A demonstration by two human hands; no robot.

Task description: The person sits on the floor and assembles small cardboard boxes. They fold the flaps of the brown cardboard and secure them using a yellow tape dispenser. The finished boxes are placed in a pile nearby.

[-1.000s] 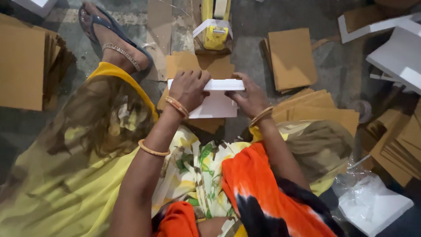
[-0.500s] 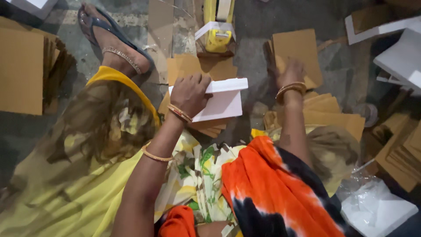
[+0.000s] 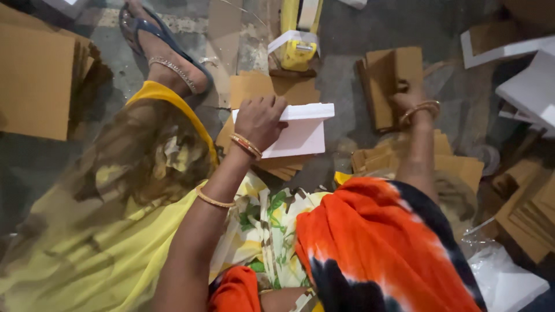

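Seated on the floor, a worker's left hand [image 3: 260, 120] grips a white foam box [image 3: 296, 130] steady, while the right hand [image 3: 407, 99], right of it, closes on a brown cardboard stack [image 3: 388, 84].

Floor workshop: cardboard stacks [image 3: 34, 75] everywhere

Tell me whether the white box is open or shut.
Shut: the white box, held by the left hand, shows its top face flat, with no flap raised.
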